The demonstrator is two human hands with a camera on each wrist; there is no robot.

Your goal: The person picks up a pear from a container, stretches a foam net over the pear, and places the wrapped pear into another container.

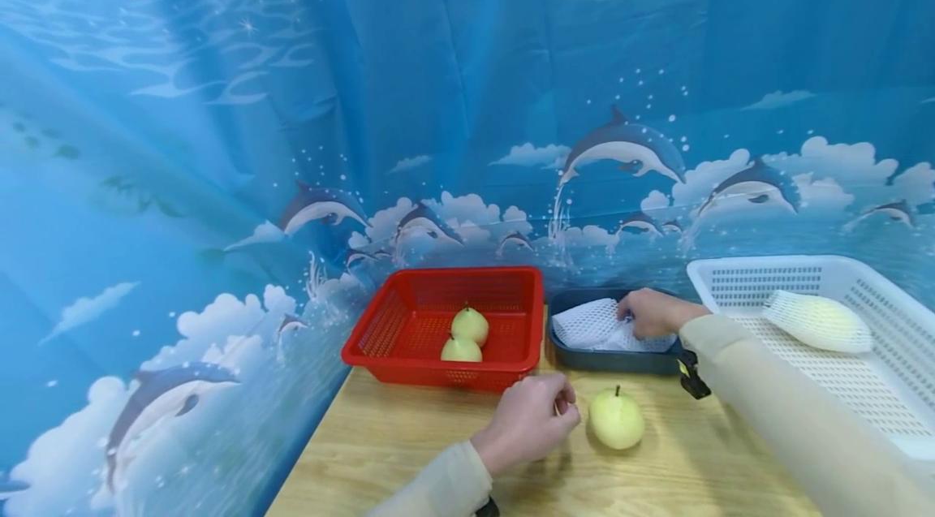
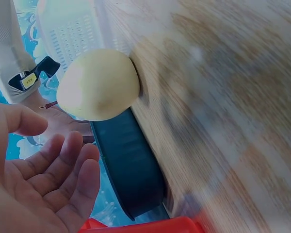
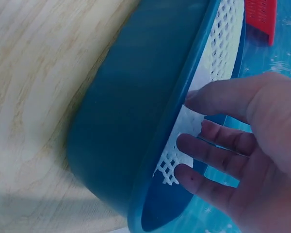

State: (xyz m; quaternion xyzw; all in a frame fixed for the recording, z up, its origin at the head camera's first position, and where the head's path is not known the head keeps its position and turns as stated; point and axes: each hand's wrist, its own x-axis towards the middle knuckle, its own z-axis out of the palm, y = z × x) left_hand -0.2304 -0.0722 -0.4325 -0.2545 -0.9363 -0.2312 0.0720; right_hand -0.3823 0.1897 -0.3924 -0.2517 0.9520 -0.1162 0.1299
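Observation:
My right hand (image 1: 652, 313) reaches into a dark blue basin (image 1: 606, 360) that holds white foam fruit nets (image 1: 588, 324). In the right wrist view, its thumb and fingers (image 3: 208, 184) pinch a white foam net (image 3: 177, 160) near the basin's rim. On the wooden table in front of the basin stands a bare yellow-green pear (image 1: 617, 420), stem up. Just left of that pear is my left hand (image 1: 532, 422), its fingers loosely curled and holding nothing. The left wrist view shows a gap between these fingers (image 2: 82, 165) and the pear (image 2: 99, 85).
Left of the basin, a red basket (image 1: 453, 377) holds two bare pears (image 1: 470, 326). At the right, a white basket (image 1: 825, 371) contains one pear in a foam net (image 1: 818, 322). A blue curtain with dolphins (image 1: 467, 95) hangs behind the table (image 1: 409, 428).

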